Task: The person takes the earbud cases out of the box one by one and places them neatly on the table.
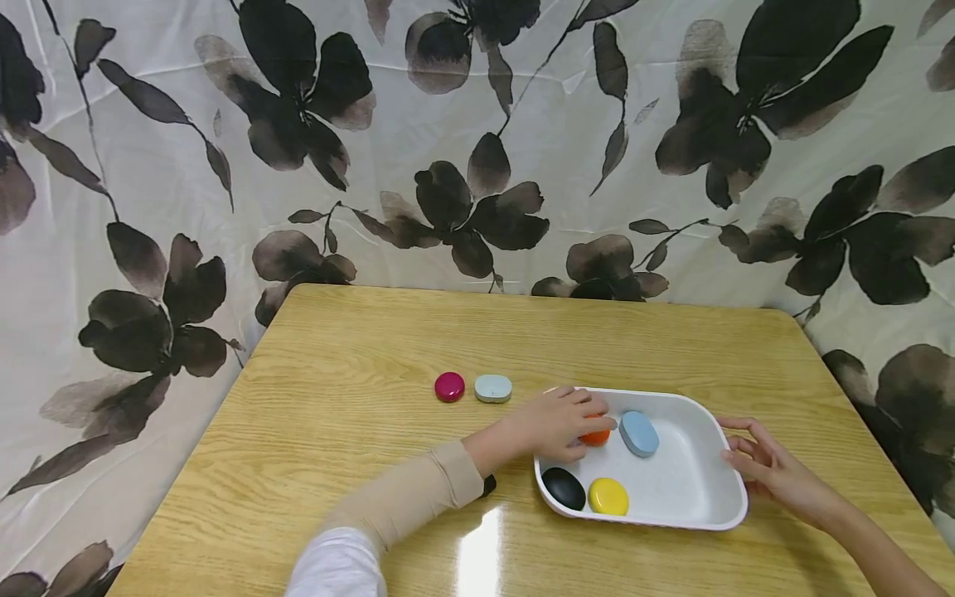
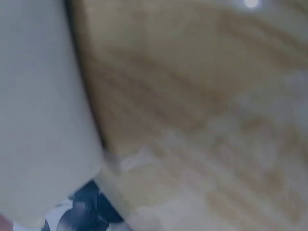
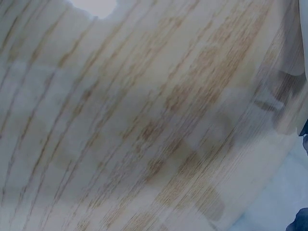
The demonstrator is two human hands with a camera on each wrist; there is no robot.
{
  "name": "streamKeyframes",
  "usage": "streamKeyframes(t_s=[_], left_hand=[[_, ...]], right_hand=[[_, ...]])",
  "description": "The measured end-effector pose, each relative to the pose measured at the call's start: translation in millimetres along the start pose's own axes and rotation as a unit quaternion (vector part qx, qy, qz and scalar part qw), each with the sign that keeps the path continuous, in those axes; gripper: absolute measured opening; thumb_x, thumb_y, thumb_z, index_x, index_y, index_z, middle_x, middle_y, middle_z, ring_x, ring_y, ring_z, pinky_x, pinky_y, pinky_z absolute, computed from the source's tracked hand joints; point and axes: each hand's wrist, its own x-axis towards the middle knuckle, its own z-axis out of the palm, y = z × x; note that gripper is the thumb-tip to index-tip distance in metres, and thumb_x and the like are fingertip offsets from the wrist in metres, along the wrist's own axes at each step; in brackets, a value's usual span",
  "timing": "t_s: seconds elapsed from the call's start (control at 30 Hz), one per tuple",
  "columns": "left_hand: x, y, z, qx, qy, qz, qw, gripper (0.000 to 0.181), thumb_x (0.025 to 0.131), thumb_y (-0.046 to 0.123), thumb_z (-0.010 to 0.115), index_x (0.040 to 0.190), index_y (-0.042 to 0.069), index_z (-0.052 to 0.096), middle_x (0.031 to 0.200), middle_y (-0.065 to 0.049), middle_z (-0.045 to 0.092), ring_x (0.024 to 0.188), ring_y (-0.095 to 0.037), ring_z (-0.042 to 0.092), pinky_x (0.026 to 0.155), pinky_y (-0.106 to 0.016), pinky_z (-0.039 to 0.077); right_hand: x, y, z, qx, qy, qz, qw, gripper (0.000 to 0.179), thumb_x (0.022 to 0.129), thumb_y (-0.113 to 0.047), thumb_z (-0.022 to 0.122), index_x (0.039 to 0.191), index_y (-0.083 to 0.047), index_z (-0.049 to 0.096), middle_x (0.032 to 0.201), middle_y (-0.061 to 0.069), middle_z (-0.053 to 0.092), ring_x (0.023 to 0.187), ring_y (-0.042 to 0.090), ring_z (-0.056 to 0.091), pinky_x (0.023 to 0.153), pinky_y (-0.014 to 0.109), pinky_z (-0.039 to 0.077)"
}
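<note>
In the head view, a white tray [image 1: 682, 464] stands on the right part of the table. My left hand [image 1: 555, 421] reaches over its left rim, its thumb and fingers around an orange rounded piece [image 1: 595, 436] that they partly hide. Beside that piece lies a light blue oval piece [image 1: 639, 434]. A black oval piece [image 1: 563, 488] and a yellow round piece [image 1: 608, 497] sit along the tray's near side. At the right end, my right hand [image 1: 776, 468] holds the tray's rim with fingers and thumb. Neither wrist view shows the hands' grip.
Outside the tray, a dark pink round piece [image 1: 449, 387] and a pale oval piece [image 1: 493, 388] lie side by side on the wooden table [image 1: 336, 398]. A flower-patterned cloth [image 1: 582, 166] hangs behind the table's far edge.
</note>
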Motion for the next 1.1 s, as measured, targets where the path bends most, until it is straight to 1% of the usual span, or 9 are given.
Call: streamKeyframes(t_s=[0.1, 0.2, 0.3, 0.4, 0.5, 0.67, 0.8, 0.93, 1.1], left_hand=[[6.4, 5.3, 5.6, 0.026, -0.003, 0.021, 0.9994, 0.045, 0.092, 0.034, 0.043, 0.136, 0.031, 0.039, 0.133, 0.009, 0.04, 0.116, -0.011, 0.037, 0.103, -0.027, 0.025], [12.5, 8.6, 9.9, 0.049, -0.009, 0.03, 0.9983, 0.045, 0.092, 0.032, 0.041, 0.137, 0.033, 0.038, 0.131, 0.011, 0.04, 0.11, -0.01, 0.038, 0.102, -0.026, 0.025], [17.6, 10.8, 13.5, 0.062, -0.027, 0.022, 0.9975, 0.044, 0.093, 0.032, 0.039, 0.137, 0.036, 0.036, 0.134, 0.011, 0.038, 0.113, -0.01, 0.037, 0.102, -0.027, 0.025], [20.7, 12.4, 16.3, 0.067, -0.05, 0.005, 0.9965, 0.043, 0.095, 0.034, 0.035, 0.138, 0.038, 0.033, 0.138, 0.01, 0.034, 0.119, -0.01, 0.034, 0.104, -0.028, 0.024], [22.0, 13.4, 17.6, 0.076, -0.064, -0.012, 0.995, 0.043, 0.096, 0.035, 0.032, 0.139, 0.039, 0.032, 0.141, 0.008, 0.033, 0.125, -0.011, 0.031, 0.105, -0.029, 0.022], [23.0, 14.2, 16.7, 0.1, -0.062, -0.025, 0.9927, 0.042, 0.096, 0.036, 0.033, 0.138, 0.04, 0.032, 0.139, 0.007, 0.035, 0.126, -0.011, 0.031, 0.106, -0.027, 0.022], [23.1, 14.6, 16.7, 0.114, -0.062, -0.027, 0.9912, 0.042, 0.096, 0.039, 0.034, 0.138, 0.042, 0.032, 0.136, 0.009, 0.037, 0.123, -0.01, 0.034, 0.104, -0.027, 0.023], [22.7, 14.5, 17.3, 0.125, -0.057, -0.022, 0.9903, 0.042, 0.095, 0.041, 0.037, 0.137, 0.042, 0.034, 0.135, 0.011, 0.038, 0.12, -0.01, 0.036, 0.102, -0.027, 0.026], [21.3, 13.3, 17.2, 0.144, -0.04, -0.003, 0.9888, 0.041, 0.092, 0.045, 0.043, 0.133, 0.041, 0.037, 0.13, 0.01, 0.04, 0.113, -0.012, 0.04, 0.098, -0.027, 0.03]], right_hand=[[1.1, -1, 0, 0.003, -0.005, -0.006, 1.0, 0.044, 0.098, -0.001, 0.029, 0.135, -0.025, 0.027, 0.112, -0.003, 0.055, 0.096, 0.012, 0.059, 0.071, 0.041, 0.052], [1.4, -1, -1, 0.008, -0.011, -0.013, 0.9998, 0.045, 0.098, -0.001, 0.028, 0.136, -0.025, 0.026, 0.114, -0.003, 0.055, 0.098, 0.013, 0.059, 0.071, 0.041, 0.052], [1.0, -2, -2, 0.006, -0.007, -0.007, 0.9999, 0.045, 0.098, -0.001, 0.028, 0.136, -0.025, 0.026, 0.114, -0.003, 0.055, 0.098, 0.013, 0.059, 0.072, 0.041, 0.052], [0.9, -3, -1, 0.004, -0.003, 0.002, 1.0, 0.044, 0.098, -0.002, 0.029, 0.136, -0.026, 0.027, 0.113, -0.004, 0.056, 0.096, 0.013, 0.059, 0.071, 0.041, 0.052], [1.2, -4, -1, 0.013, -0.006, 0.002, 0.9999, 0.044, 0.098, -0.001, 0.028, 0.135, -0.026, 0.028, 0.112, -0.004, 0.056, 0.096, 0.013, 0.059, 0.071, 0.041, 0.052], [1.7, -5, -2, 0.026, -0.015, -0.009, 0.9995, 0.045, 0.098, 0.001, 0.027, 0.135, -0.026, 0.028, 0.112, -0.002, 0.056, 0.096, 0.013, 0.059, 0.07, 0.041, 0.052], [2.4, -4, -2, 0.023, -0.016, -0.012, 0.9995, 0.046, 0.098, 0.002, 0.027, 0.135, -0.025, 0.028, 0.112, -0.002, 0.056, 0.096, 0.013, 0.059, 0.07, 0.041, 0.052], [2.6, -5, -1, 0.02, -0.014, -0.012, 0.9996, 0.046, 0.098, 0.002, 0.027, 0.135, -0.026, 0.028, 0.113, -0.003, 0.055, 0.096, 0.013, 0.059, 0.071, 0.04, 0.052], [2.6, -7, 1, 0.019, -0.013, -0.01, 0.9997, 0.046, 0.098, 0.001, 0.028, 0.135, -0.026, 0.028, 0.113, -0.003, 0.055, 0.096, 0.012, 0.059, 0.071, 0.04, 0.052]])
